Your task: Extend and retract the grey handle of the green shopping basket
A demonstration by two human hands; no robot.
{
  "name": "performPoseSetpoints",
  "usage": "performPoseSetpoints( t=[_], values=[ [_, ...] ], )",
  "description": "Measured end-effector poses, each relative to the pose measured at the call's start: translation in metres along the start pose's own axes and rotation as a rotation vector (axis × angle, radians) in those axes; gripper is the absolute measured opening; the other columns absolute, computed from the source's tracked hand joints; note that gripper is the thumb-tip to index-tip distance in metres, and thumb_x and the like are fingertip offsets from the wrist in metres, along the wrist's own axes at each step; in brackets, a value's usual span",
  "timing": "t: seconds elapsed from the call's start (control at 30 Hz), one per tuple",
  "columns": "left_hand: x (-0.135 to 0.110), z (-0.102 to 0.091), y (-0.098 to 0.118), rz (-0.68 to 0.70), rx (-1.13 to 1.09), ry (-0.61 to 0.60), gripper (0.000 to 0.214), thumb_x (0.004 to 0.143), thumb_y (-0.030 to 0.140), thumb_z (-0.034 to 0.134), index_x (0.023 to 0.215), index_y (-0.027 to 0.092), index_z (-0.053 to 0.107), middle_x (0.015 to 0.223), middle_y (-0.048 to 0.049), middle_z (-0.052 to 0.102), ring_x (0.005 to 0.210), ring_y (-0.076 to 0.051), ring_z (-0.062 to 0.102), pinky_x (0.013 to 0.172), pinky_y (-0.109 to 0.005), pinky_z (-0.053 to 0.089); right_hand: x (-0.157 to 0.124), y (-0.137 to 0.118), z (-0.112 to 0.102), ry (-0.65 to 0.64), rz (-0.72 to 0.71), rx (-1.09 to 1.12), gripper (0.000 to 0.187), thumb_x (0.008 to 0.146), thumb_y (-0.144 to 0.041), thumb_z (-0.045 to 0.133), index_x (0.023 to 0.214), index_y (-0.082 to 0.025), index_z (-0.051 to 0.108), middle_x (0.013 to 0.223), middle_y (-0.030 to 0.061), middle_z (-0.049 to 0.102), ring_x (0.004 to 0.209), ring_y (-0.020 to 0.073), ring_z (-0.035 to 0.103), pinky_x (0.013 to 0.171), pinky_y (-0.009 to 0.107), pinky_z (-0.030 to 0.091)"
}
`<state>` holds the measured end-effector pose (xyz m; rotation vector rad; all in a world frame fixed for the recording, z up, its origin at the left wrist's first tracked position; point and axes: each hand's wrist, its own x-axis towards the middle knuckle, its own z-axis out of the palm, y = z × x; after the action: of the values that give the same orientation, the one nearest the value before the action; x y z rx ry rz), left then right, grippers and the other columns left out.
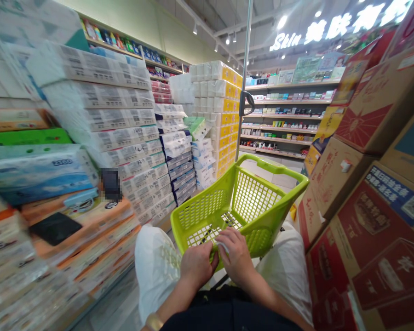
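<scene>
A lime-green plastic shopping basket [207,204] with perforated walls stands tilted between my knees, its long handle pole [245,59] rising at the far end. My left hand [198,264] is closed at the near rim, thumb and fingers gripping the edge. Right beside it, my right hand [235,253] bends over the same rim with its fingers curled. A small whitish bit shows between its thumb and fingers, too unclear to name. Nothing lies inside the basket that I can make out.
Wrapped tissue packs [124,115] are stacked high on the left. A dark tablet or phone [56,228] and a coiled white cable [81,202] lie on orange packs. Cardboard boxes [362,110] crowd the right side. Shelves of goods [283,96] stand at the back.
</scene>
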<state>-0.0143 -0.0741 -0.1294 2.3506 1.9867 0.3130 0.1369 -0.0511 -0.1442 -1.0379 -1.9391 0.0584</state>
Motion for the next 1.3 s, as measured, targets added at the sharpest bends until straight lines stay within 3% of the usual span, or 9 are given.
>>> performPoseSetpoints(
  t=[0.1,0.27,0.33,0.5,0.57,0.8,1.03,1.2,1.3],
  values=[
    [0.000,0.001,-0.001,0.007,0.004,-0.001,0.025,0.090,0.038,0.044,0.096,0.022,0.061,0.090,-0.0076,0.072,0.083,-0.025,0.067,0.072,-0.033,0.043,0.000,-0.002,0.001,-0.057,-0.042,0.040,0.028,0.086,-0.014,0.052,0.105,-0.027,0.067,0.107,0.0047,0.066,0.112,0.0214,0.054,0.096,0.038,0.045],
    [0.000,-0.001,0.001,-0.012,0.023,-0.002,0.022,0.090,0.037,0.044,0.091,0.022,0.061,0.090,-0.0060,0.072,0.083,-0.024,0.067,0.071,-0.032,0.043,0.009,0.023,-0.012,0.108,0.129,-0.064,0.023,0.089,-0.017,0.050,0.100,-0.024,0.069,0.109,0.0082,0.064,0.109,0.0240,0.055,0.094,0.042,0.045],
    [0.000,-0.002,0.002,-0.016,0.022,-0.012,0.023,0.090,0.037,0.044,0.091,0.022,0.061,0.091,-0.0059,0.072,0.083,-0.023,0.067,0.071,-0.032,0.043,0.009,0.023,-0.012,0.124,0.149,-0.076,0.023,0.088,-0.017,0.051,0.099,-0.024,0.069,0.109,0.0083,0.064,0.109,0.0241,0.055,0.094,0.042,0.045],
    [-0.001,-0.005,0.001,-0.018,0.015,-0.031,0.025,0.090,0.039,0.044,0.098,0.023,0.061,0.095,-0.0071,0.072,0.087,-0.023,0.067,0.074,-0.032,0.043,0.002,-0.003,0.000,-0.049,-0.028,0.056,0.025,0.085,-0.015,0.052,0.102,-0.026,0.068,0.104,0.0050,0.067,0.110,0.0216,0.055,0.096,0.039,0.046],
    [-0.001,-0.005,0.001,-0.016,0.018,-0.032,0.025,0.090,0.040,0.044,0.098,0.023,0.061,0.094,-0.0072,0.072,0.087,-0.023,0.067,0.075,-0.032,0.043,0.003,-0.004,-0.001,-0.072,-0.037,0.090,0.024,0.085,-0.016,0.053,0.102,-0.026,0.067,0.103,0.0047,0.067,0.106,0.0209,0.057,0.094,0.038,0.047],
    [0.000,-0.003,0.003,-0.028,0.024,-0.018,0.022,0.090,0.036,0.044,0.091,0.022,0.061,0.091,-0.0056,0.072,0.083,-0.022,0.066,0.072,-0.031,0.042,0.009,0.022,-0.015,0.094,0.143,-0.041,0.020,0.086,-0.017,0.053,0.098,-0.022,0.068,0.107,0.0084,0.065,0.108,0.0247,0.055,0.096,0.043,0.045],
    [0.000,-0.002,-0.001,0.022,-0.006,-0.001,0.023,0.091,0.039,0.044,0.096,0.023,0.060,0.091,-0.0059,0.072,0.084,-0.024,0.067,0.071,-0.032,0.042,0.000,-0.002,-0.002,-0.081,-0.045,0.060,0.023,0.086,-0.017,0.054,0.101,-0.027,0.068,0.106,0.0046,0.065,0.111,0.0214,0.054,0.095,0.038,0.046],
    [0.000,-0.001,0.000,-0.012,0.031,0.000,0.021,0.089,0.037,0.045,0.089,0.022,0.060,0.088,-0.0055,0.072,0.082,-0.023,0.067,0.069,-0.032,0.042,0.006,0.017,-0.010,0.083,0.113,-0.036,0.020,0.087,-0.018,0.052,0.097,-0.024,0.069,0.108,0.0080,0.064,0.109,0.0239,0.055,0.095,0.042,0.045],
    [0.000,0.000,0.000,-0.008,0.025,0.004,0.021,0.089,0.036,0.045,0.088,0.022,0.060,0.087,-0.0050,0.072,0.081,-0.023,0.067,0.069,-0.032,0.041,0.006,0.015,-0.010,0.093,0.130,-0.041,0.020,0.086,-0.016,0.053,0.095,-0.023,0.069,0.107,0.0077,0.064,0.110,0.0245,0.054,0.096,0.043,0.045]
  ],
)
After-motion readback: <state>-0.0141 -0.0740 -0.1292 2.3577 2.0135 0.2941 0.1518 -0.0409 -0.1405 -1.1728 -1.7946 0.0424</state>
